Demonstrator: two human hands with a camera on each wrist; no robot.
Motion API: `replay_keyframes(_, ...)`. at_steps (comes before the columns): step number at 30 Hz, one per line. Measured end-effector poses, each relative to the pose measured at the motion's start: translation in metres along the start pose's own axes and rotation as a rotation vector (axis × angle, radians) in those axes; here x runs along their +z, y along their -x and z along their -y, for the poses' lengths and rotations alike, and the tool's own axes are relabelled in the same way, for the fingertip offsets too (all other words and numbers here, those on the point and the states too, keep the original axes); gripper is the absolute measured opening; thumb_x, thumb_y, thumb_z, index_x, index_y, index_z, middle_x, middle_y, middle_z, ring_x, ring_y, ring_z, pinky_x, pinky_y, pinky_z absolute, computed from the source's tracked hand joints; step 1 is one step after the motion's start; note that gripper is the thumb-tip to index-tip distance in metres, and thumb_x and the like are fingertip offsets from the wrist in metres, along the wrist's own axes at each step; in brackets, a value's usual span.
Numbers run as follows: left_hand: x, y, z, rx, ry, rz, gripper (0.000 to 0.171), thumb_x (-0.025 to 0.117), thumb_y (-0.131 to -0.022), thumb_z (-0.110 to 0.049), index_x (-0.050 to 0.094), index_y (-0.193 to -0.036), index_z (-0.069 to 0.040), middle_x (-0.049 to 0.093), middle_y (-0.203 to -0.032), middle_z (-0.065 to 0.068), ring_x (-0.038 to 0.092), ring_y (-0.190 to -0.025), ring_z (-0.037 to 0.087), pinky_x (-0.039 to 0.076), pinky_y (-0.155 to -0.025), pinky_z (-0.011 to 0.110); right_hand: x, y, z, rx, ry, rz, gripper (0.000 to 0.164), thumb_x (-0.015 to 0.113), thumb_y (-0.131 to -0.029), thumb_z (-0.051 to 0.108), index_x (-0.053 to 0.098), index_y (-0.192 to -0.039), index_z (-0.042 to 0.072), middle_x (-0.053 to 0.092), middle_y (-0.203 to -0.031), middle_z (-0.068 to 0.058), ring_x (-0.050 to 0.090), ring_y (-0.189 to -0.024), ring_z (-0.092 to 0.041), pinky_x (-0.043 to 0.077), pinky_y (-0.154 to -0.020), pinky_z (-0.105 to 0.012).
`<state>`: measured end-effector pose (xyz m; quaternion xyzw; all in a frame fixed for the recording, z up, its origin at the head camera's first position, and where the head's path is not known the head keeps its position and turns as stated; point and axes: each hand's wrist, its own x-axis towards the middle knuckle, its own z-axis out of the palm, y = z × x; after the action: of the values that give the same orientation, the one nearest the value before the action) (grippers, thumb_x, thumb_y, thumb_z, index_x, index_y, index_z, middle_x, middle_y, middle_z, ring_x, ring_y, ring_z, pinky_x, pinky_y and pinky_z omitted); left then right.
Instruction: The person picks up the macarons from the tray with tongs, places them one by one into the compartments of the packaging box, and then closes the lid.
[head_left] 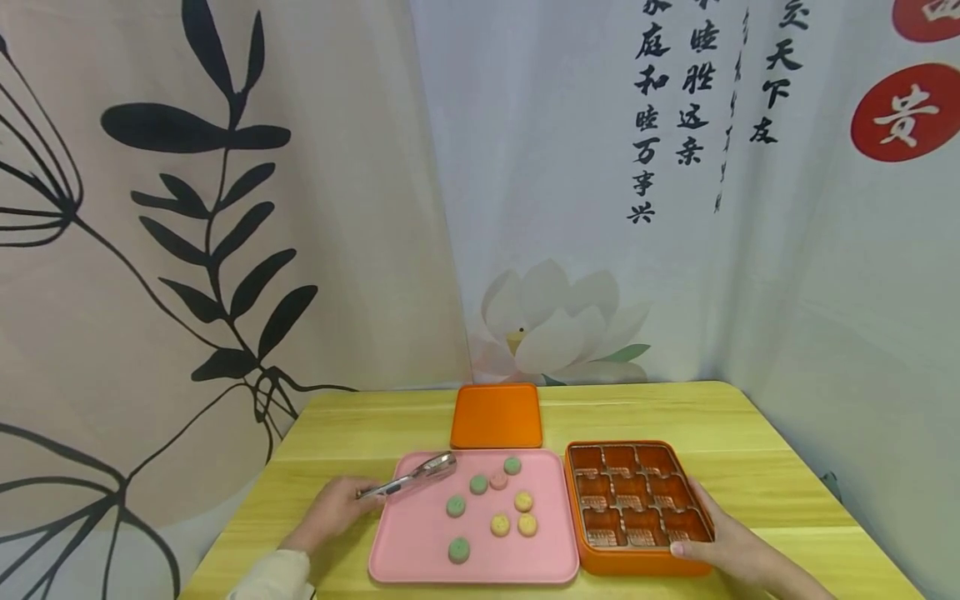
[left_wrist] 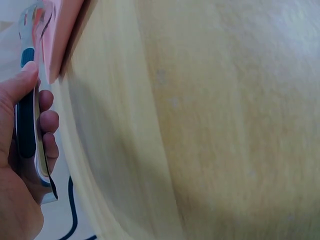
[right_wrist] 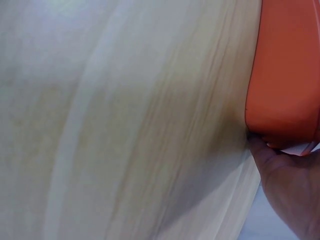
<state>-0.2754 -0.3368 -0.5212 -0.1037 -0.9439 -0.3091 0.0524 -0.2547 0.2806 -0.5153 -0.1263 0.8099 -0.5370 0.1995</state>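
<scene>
My left hand (head_left: 337, 510) grips a pair of metal tongs (head_left: 408, 477) by the handle, fingers curled round its dark grip panel in the left wrist view. The tongs' head reaches over the upper left of a pink tray (head_left: 420, 560). Several small round pieces like little cakes lie on the tray: green ones (head_left: 459, 550), yellow ones (head_left: 500, 524) and a pink one (head_left: 498, 480). At the right, my right hand (head_left: 731, 537) holds the near right corner of an orange box (head_left: 645, 564), thumb at its front. A clear divided insert (head_left: 630, 500) sits inside the box.
Behind the tray lies a flat orange lid-like piece (head_left: 497, 417). The pink tray and the orange box stand side by side on the wood-patterned table (head_left: 360, 425). A printed curtain (head_left: 360, 208) hangs behind the table. A dark cable (left_wrist: 73, 210) shows beyond the table edge.
</scene>
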Motion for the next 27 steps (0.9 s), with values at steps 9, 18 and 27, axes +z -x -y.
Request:
replay_keyframes(9, -0.007, -0.007, -0.016, -0.02, 0.043, 0.014, 0.01, 0.073, -0.09, -0.024, 0.077, -0.094, -0.016, 0.061, -0.07, -0.004, 0.046, -0.061, 0.008, 0.039, -0.055, 0.025, -0.001, 0.003, -0.001, -0.029, -0.035, 0.011, 0.104, 0.065, -0.097, 0.02, -0.021, -0.152, -0.001, 0.006, -0.15, -0.045, 0.046, -0.127, -0.047, 0.046, -0.094, -0.041)
replay_keyframes(18, -0.005, -0.025, -0.052, 0.055, 0.078, 0.049, 0.025, 0.072, -0.091, -0.03, 0.076, -0.109, -0.013, 0.07, -0.093, 0.002, 0.052, -0.071, 0.012, 0.043, -0.061, 0.027, 0.0, 0.001, 0.004, -0.002, 0.026, -0.018, 0.105, 0.066, -0.096, 0.024, -0.02, -0.153, 0.001, 0.0, -0.154, -0.041, 0.04, -0.131, -0.051, 0.04, -0.101, -0.056)
replay_keyframes(27, 0.02, -0.043, -0.116, 0.184, 0.162, 0.155, 0.028, 0.07, -0.094, -0.028, 0.074, -0.118, -0.015, 0.071, -0.093, -0.001, 0.045, -0.059, 0.006, 0.038, -0.054, 0.023, 0.002, 0.003, 0.007, -0.005, 0.096, -0.047, 0.107, 0.069, -0.094, 0.025, -0.017, -0.151, -0.005, -0.003, -0.153, -0.042, 0.033, -0.133, -0.056, 0.031, -0.104, -0.064)
